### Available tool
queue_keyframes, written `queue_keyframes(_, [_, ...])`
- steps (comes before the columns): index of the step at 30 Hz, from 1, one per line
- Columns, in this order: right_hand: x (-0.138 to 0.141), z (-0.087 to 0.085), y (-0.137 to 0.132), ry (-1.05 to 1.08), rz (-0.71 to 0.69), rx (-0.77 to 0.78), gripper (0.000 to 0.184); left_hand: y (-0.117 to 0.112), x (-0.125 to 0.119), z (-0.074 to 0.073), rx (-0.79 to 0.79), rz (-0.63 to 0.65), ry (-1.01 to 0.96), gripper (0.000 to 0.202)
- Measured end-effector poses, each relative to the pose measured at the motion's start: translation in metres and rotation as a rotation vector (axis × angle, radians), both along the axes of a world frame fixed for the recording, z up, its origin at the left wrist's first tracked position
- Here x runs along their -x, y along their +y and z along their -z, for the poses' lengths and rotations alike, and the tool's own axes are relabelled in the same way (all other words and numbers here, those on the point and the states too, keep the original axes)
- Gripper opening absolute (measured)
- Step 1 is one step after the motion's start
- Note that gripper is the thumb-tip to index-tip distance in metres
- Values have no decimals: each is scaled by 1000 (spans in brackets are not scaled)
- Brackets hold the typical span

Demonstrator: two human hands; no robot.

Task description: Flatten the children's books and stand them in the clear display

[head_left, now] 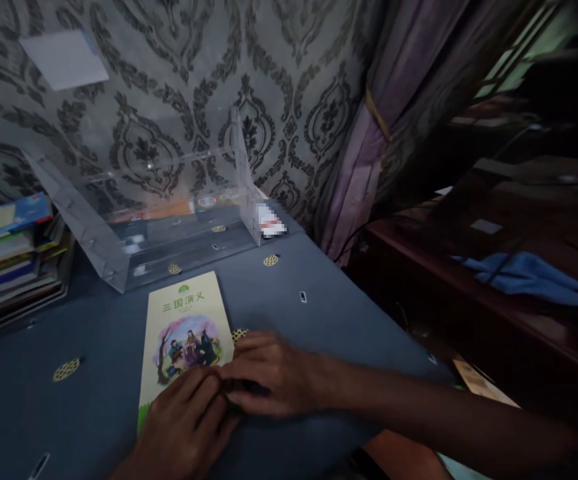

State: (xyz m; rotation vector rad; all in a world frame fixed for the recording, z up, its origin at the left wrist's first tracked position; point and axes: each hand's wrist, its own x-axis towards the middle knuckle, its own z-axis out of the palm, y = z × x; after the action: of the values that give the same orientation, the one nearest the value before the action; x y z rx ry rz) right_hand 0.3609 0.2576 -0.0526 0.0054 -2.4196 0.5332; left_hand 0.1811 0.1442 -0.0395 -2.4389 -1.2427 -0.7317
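Note:
A cream paperback book (pixel 186 333) with green Chinese lettering and a painted scene of figures under a tree lies face up on the blue tabletop. My left hand (pixel 191 417) rests over its lower part, fingers bent and drawn together. From the right, my right hand (pixel 269 373) reaches to the book's lower right edge, its fingers curled toward the thumb. The fingertips of both hands meet there and cover that corner. Whatever lies between them, if anything, is hidden.
Behind the book stands a clear plastic rack (pixel 113 267) against the patterned wall. A stack of books (pixel 9 260) is at the left, and a small white packet (pixel 271 220) sits beside the rack. Right of the table are a purple curtain (pixel 356 180) and a blue cloth (pixel 529 277).

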Motion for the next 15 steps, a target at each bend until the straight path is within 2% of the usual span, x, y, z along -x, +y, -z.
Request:
queue_keyframes(4, [-10,-5,-10,-118,60,-77,29,-2,20,-1,105,54,38,25])
queue_keyframes(6, [-13,-3,-15,-198,63,-125,26,-5,37,2,161,25,59,35])
queue_keyframes(9, [-13,3,-21,-239,76,-167,20,-9,62,14,221,-128,17,45])
queue_keyframes(12, [-11,8,-23,-221,86,-150,19,-13,75,25,373,-287,-64,49])
queue_keyframes(15, [-10,11,-24,-183,72,-157,21,-14,77,31,476,-334,-114,53])
